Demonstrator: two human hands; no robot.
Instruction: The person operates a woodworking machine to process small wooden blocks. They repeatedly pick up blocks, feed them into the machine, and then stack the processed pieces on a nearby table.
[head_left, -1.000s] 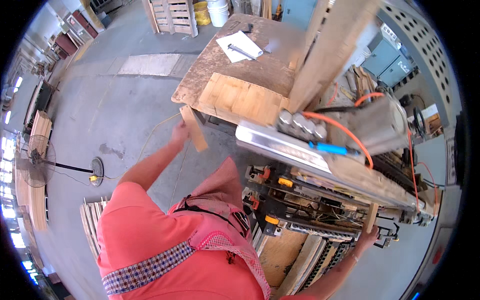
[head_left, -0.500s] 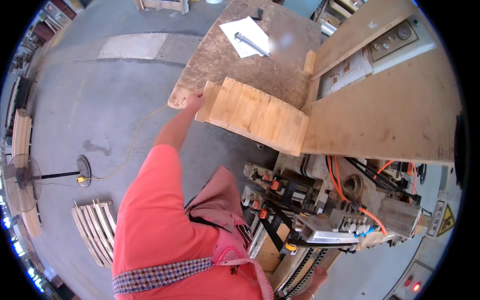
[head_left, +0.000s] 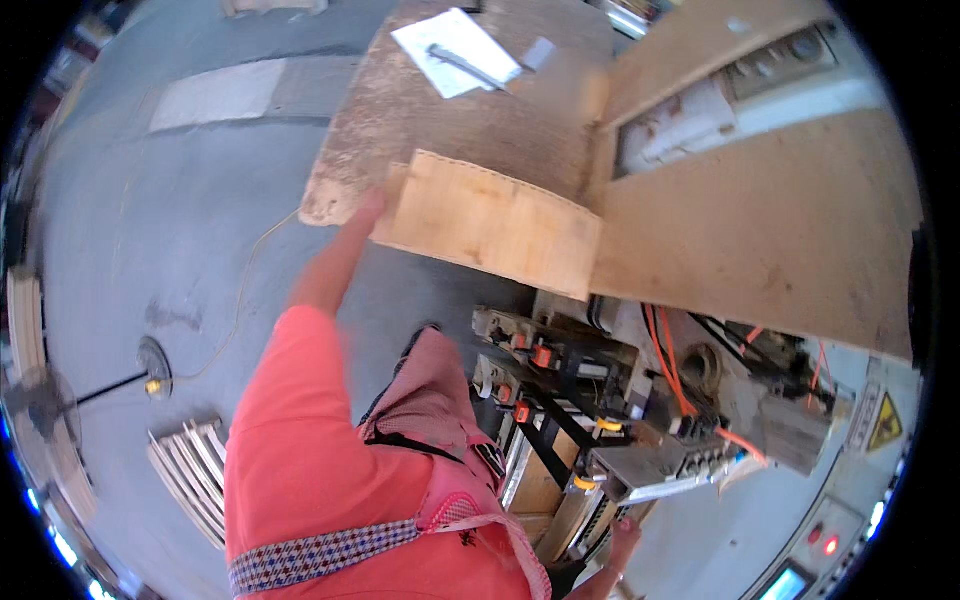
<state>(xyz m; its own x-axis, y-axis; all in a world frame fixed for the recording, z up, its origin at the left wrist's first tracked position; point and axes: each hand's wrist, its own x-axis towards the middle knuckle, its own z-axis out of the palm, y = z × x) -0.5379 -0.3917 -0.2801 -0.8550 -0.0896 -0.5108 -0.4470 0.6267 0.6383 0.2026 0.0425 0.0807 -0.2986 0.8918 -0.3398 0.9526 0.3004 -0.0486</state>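
Fingers of the left hand [head_left: 369, 207] and right hand [head_left: 625, 538] cannot be judged apart or together; boards [head_left: 490, 220] could be tipped off the counter [head_left: 440, 130] by uneven pushing.

The worn, brown-topped wooden surface [head_left: 440, 125] in front of me carries a low block of pale yellow wooden boards [head_left: 490, 220] along its near edge. Farther back lies a white sheet of paper [head_left: 480, 42] with a grey metal caliper [head_left: 470, 67] slanting across it, and just right of that a small pale rectangular piece [head_left: 540, 53], too blurred to make out. On the smooth grey floor [head_left: 220, 180] over to the left rest a standing fan's round grey base [head_left: 153, 368], a thin yellowish cord [head_left: 243, 290] and a bundle of pale wooden strips [head_left: 190, 480].
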